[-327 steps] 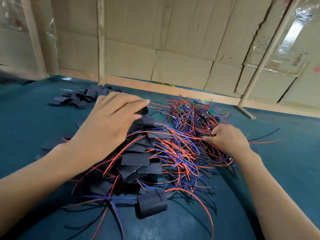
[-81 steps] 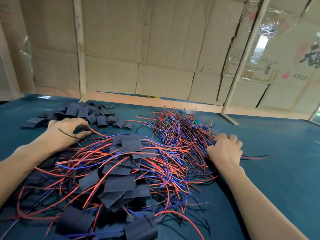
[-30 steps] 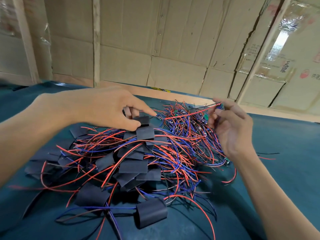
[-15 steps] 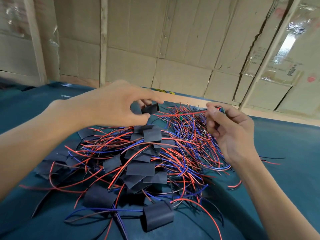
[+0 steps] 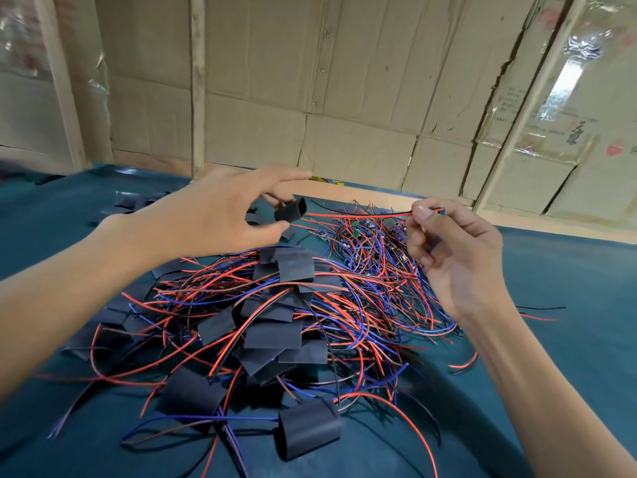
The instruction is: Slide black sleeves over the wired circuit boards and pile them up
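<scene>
the left hand [image 5: 220, 215] is up over the bench, pinching a small black sleeve [image 5: 291, 210] with its thumb and a finger. the pointer finger sticks out straight. the sleeve's open end faces right. the right hand [image 5: 455, 250] is up too, its fingers curled, pinching red and black wires [image 5: 358, 214] that run left toward the sleeve. the wire tips are just beside the sleeve's open end.

below both hands is a big messy pile of wires [image 5: 275, 315], red, blue and black, with flat black sleeves mixed in. little circuit boards [image 5: 358, 232] sit in the far part of the pile, under the right hand. they are too small to see well. one round, open sleeve [image 5: 308, 431] lies at the near edge. more flat sleeves [image 5: 134, 203] lie far left, behind the left hand.

the bench [image 5: 568, 305] has a dark teal top. behind it is a wall of cardboard [image 5: 344, 98] held by thin wood posts [image 5: 197, 84], with shiny tape on the right.
</scene>
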